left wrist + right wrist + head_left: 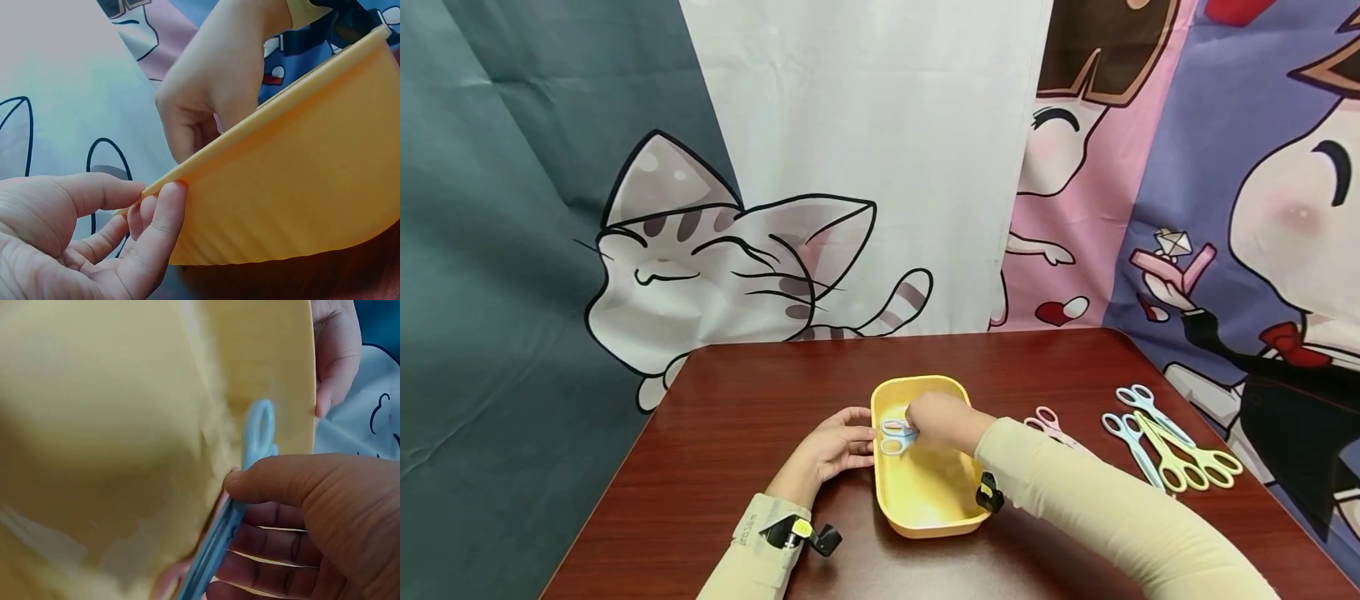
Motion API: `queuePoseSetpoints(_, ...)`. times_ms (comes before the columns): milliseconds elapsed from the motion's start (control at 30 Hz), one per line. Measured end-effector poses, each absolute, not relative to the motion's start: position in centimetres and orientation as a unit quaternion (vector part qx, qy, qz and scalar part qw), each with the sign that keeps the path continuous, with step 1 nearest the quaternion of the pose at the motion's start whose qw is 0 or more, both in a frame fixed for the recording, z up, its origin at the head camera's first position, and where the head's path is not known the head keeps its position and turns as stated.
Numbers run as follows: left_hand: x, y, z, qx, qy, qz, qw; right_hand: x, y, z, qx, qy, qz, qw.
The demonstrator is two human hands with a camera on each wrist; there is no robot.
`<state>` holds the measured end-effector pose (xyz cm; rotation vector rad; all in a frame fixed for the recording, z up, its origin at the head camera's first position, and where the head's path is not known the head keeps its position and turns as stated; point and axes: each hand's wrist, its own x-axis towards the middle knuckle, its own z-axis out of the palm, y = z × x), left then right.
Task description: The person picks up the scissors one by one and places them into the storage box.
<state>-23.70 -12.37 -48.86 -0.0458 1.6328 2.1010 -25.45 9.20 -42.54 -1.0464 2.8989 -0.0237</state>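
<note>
My right hand [943, 417] reaches down into a yellow tray [925, 531]. Between its thumb and fingers it holds light blue scissors [222, 534], one handle loop standing up past the thumb. A pink handle part [167, 581] lies close along the blue scissors in the right wrist view. The head view has the scissors' pale loops [893, 446] near the tray's left wall. My left hand [838, 442] touches that wall from outside, its fingertips at the rim; the left wrist view shows one digit flat on the outer wall.
Pink scissors [1051, 423] lie right of the tray, partly behind the right sleeve. Farther right, several blue scissors [1131, 442] and yellow-green scissors [1180, 467] overlap on the dark red table [760, 392]. A cartoon-printed cloth [880, 125] hangs behind the table.
</note>
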Motion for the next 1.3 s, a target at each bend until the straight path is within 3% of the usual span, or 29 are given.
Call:
queuePoseSetpoints(600,-23.6,-11.6,-48.8,-0.037,0.595,0.771,0.224,-26.4,9.3,-44.1,-0.332,0.939,0.003,0.089)
queuePoseSetpoints(1300,-23.7,-11.6,-48.8,-0.038,0.592,0.772,0.229,-26.5,8.7,-44.5,-0.356,0.931,0.021,0.077)
